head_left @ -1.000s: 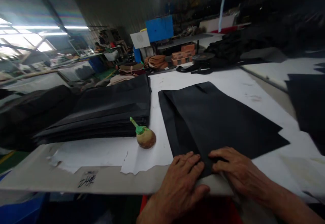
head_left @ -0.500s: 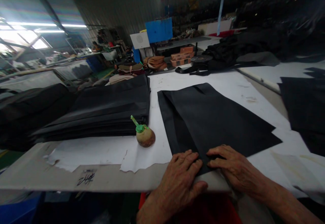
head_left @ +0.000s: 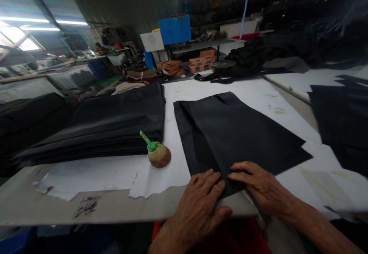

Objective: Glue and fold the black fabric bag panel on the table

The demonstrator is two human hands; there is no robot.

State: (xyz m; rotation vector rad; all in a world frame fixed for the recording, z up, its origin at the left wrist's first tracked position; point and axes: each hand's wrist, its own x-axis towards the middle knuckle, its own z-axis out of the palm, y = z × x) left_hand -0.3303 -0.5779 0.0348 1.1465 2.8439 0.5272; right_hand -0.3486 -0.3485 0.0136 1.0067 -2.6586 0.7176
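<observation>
A folded black fabric piece (head_left: 244, 131) lies on white paper at the table's front edge. My left hand (head_left: 199, 200) rests flat on its near left corner, fingers stretched out and the thumb apart. Just to the right, my right hand (head_left: 258, 187) touches the near edge of the same fabric, its index and middle fingers extended and its other fingers partly hidden. Left of the fabric, a round brown object with a green top (head_left: 159, 155) sits on the paper, beside a thick stack of black fabric pieces (head_left: 115, 119).
More black pieces (head_left: 342, 119) lie at the right. Brown bundles (head_left: 171, 68), reddish blocks (head_left: 202, 62) and a dark heap of cloth (head_left: 258, 54) stand along the back. A blue panel (head_left: 174, 30) rises behind them. Something red (head_left: 241, 238) is below the table edge.
The whole view has shifted, so the table and its items appear slightly further left. Both hands stay on the fabric in nearly the same position.
</observation>
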